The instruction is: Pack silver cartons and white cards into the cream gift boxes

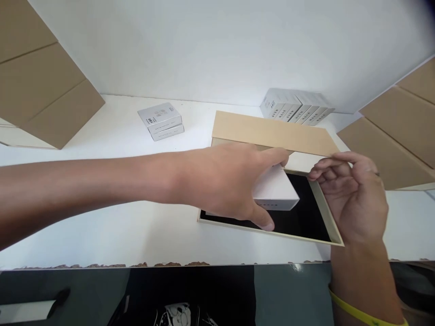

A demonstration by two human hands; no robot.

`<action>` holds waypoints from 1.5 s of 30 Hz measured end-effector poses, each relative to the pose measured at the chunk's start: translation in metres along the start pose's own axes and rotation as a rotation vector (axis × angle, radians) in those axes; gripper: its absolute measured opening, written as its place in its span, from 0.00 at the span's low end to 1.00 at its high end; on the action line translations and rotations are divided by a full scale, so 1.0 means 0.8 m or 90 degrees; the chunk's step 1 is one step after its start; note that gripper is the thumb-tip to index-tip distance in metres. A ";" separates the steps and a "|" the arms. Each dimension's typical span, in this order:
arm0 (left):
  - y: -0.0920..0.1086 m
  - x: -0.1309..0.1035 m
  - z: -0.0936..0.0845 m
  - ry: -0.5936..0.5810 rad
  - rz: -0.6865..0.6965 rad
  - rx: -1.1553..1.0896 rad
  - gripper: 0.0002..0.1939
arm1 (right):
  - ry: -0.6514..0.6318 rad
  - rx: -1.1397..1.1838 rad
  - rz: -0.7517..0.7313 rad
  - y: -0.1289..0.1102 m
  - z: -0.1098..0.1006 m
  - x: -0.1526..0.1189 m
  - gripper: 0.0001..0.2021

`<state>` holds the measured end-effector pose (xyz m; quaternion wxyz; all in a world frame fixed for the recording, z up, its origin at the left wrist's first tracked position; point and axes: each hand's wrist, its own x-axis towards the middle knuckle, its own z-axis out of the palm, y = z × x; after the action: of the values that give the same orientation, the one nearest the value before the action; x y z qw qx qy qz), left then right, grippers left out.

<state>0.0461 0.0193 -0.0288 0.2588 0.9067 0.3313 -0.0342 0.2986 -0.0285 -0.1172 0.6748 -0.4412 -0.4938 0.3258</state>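
Note:
A tan box (pixel 326 203) with a black inside lies on the white table, its flap lid (pixel 272 131) raised at the back. My left hand (pixel 224 181) reaches across from the left, fingers and thumb closed round a small white carton (pixel 277 190) over the black inside. Part of the carton is hidden beneath this hand. At the box's right end, my right hand (pixel 353 194) has curled fingers against the end wall and the lid's right corner.
Two small silver-white cartons (pixel 161 120) lie stacked at the back left. A row of several similar cartons (pixel 295 106) leans against the white back wall. Stacked tan boxes stand at the left (pixel 44 81) and right (pixel 397 131). The table's front edge (pixel 170 264) is chipped.

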 end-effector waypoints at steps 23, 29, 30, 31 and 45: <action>0.034 0.050 0.031 -0.278 -0.087 0.171 0.49 | -0.025 -0.131 -0.061 0.006 0.001 -0.011 0.07; 0.036 0.047 0.025 -0.326 -0.014 0.283 0.50 | -0.113 -0.222 -0.072 0.001 -0.004 -0.012 0.06; 0.035 0.045 0.024 -0.329 -0.005 0.290 0.52 | -0.121 -0.233 -0.071 0.000 -0.004 -0.012 0.05; 0.033 0.044 0.023 -0.328 0.003 0.292 0.53 | -0.125 -0.241 -0.069 -0.001 -0.003 -0.012 0.05; 0.032 -0.003 0.044 -0.300 -0.013 0.154 0.42 | -0.254 -0.251 -0.021 -0.014 0.009 -0.026 0.07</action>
<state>0.0641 -0.0158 -0.0471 0.2180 0.8946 0.2645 -0.2866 0.2855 -0.0494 -0.1143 0.4701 -0.4833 -0.6779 0.2930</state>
